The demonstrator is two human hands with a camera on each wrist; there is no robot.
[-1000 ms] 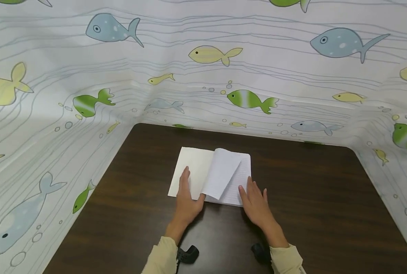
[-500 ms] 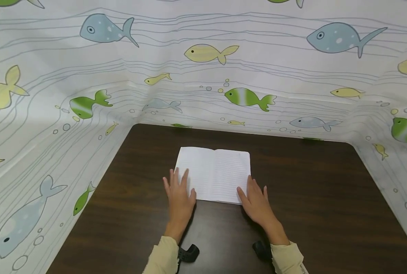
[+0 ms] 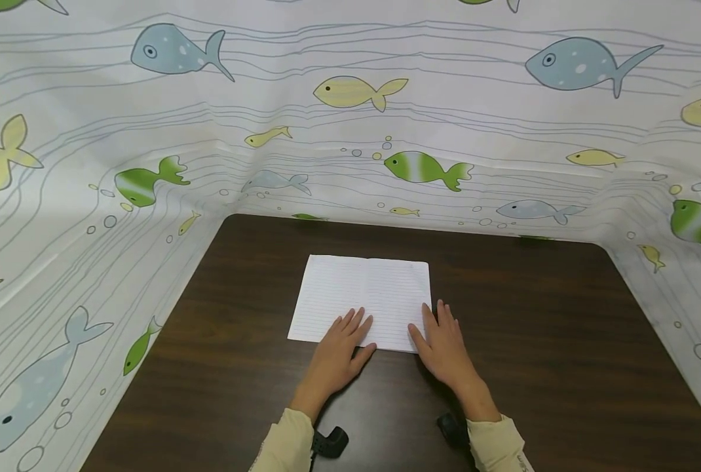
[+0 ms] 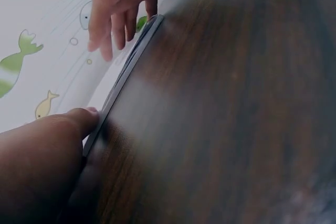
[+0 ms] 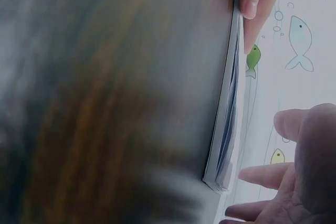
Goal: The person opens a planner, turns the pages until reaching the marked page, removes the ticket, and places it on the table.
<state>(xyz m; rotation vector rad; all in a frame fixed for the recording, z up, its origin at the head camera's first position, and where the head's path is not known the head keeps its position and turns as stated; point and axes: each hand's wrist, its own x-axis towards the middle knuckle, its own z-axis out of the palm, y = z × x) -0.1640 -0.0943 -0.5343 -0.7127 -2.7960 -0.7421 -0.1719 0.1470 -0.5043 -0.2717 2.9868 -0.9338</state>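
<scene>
Evidently, a fish-print backdrop (image 3: pixel 280 101) walls in a dark wood-grain table (image 3: pixel 533 328), where a ruled notebook (image 3: pixel 333 285) lies spread open. The left hand (image 3: pixel 339 351) rests, fingers extended and grasping nothing, on its near edge by the fold; the right hand (image 3: pixel 443 347), likewise relaxed, sits at the near right corner. The step in hand looks like smoothing the pages; turning further would call for freeing a single leaf cleanly.
</scene>
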